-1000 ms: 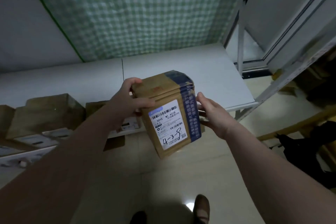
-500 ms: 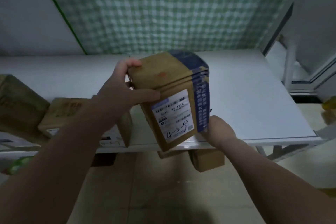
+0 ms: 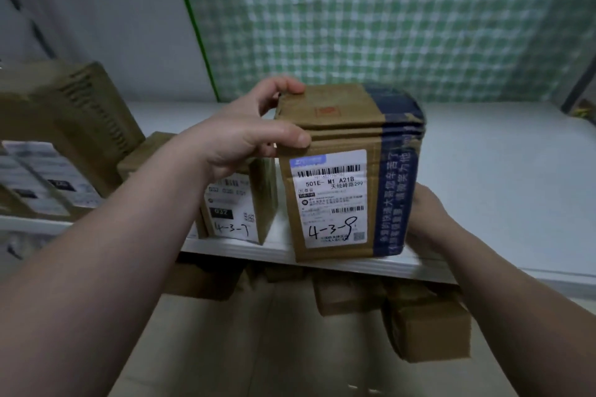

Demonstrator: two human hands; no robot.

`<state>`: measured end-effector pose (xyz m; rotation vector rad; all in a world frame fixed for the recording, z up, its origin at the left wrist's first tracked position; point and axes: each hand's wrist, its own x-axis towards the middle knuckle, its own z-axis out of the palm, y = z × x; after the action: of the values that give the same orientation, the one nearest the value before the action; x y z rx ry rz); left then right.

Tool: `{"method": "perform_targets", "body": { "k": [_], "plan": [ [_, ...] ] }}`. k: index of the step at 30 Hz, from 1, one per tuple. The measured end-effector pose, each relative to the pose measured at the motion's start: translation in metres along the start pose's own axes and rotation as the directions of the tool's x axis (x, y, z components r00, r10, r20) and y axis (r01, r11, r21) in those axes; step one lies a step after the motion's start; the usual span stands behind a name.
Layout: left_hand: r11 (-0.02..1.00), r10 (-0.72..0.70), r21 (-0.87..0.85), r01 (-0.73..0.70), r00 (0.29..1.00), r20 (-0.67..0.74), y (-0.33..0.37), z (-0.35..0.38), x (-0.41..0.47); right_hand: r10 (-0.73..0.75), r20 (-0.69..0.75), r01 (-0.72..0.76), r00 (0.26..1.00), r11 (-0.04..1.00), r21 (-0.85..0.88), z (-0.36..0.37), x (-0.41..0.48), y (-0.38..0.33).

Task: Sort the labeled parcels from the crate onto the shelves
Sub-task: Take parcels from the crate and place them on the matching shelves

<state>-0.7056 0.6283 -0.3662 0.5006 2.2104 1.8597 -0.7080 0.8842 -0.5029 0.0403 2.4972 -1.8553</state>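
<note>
Bare forearms [image 3: 106, 267], left hand [image 3: 245, 142], right hand [image 3: 430, 222]

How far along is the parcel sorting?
Done: a parcel marked 4-3-7 and other boxes to its left already stand on the white shelf. In hand: the left hand grips, and the right hand steadies, another labeled parcel at the shelf's front edge, beside the 4-3-7 one, not yet released. Left: unknown; the crate is out of view.

Upright brown parcel [image 3: 348, 171] marked 4-3-8, blue-taped right edge, at white shelf's [image 3: 500, 190] front lip
</note>
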Motion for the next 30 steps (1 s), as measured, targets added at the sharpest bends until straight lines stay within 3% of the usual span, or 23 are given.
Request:
{"method": "perform_targets", "body": {
  "k": [3,6,8,11,14,18,22,26,28,30],
  "plan": [
    [0.998,-0.053,0.023,0.052,0.998,0.039,0.003,0.000,0.008,0.031,0.045,-0.036,0.999,0.994,0.108,-0.013,-0.007,0.001],
    [0.992,-0.094,0.089,0.086,0.991,0.090,0.003,-0.001,0.012,-0.065,0.282,0.022,0.957,0.988,0.156,-0.014,-0.014,-0.005],
    [0.988,-0.104,0.126,0.089,0.988,0.117,0.001,-0.002,0.013,-0.099,0.360,0.023,0.928,0.978,0.208,-0.008,-0.019,-0.007],
    [0.986,-0.130,0.127,0.110,0.979,0.160,0.001,-0.008,0.012,-0.126,0.328,0.054,0.936,0.974,0.219,0.003,-0.024,-0.005],
    [0.951,-0.158,0.297,0.089,0.963,0.217,0.008,-0.014,0.009,-0.122,0.294,0.060,0.948,0.975,0.212,0.011,-0.024,-0.006],
    [0.871,-0.169,0.489,0.057,0.967,0.190,0.012,-0.014,0.004,-0.125,0.294,0.075,0.947,0.982,0.175,0.019,-0.023,-0.002],
    [0.711,-0.048,0.702,-0.033,0.994,0.096,0.015,-0.010,-0.007,-0.142,0.238,0.117,0.961,0.986,0.115,0.028,-0.029,0.007],
    [0.633,0.224,0.771,-0.075,0.971,-0.089,-0.002,0.010,-0.033,-0.191,0.045,0.195,0.980,0.975,-0.104,0.038,-0.043,0.013],
    [0.657,0.433,0.747,-0.100,0.862,-0.265,-0.027,0.024,-0.048,-0.243,-0.025,0.229,0.970,0.941,-0.251,0.043,-0.049,0.018],
    [0.640,0.625,0.756,-0.138,0.665,-0.408,-0.058,0.036,-0.062,-0.280,-0.057,0.247,0.958,0.911,-0.329,0.048,-0.050,0.023]
  ]
}}
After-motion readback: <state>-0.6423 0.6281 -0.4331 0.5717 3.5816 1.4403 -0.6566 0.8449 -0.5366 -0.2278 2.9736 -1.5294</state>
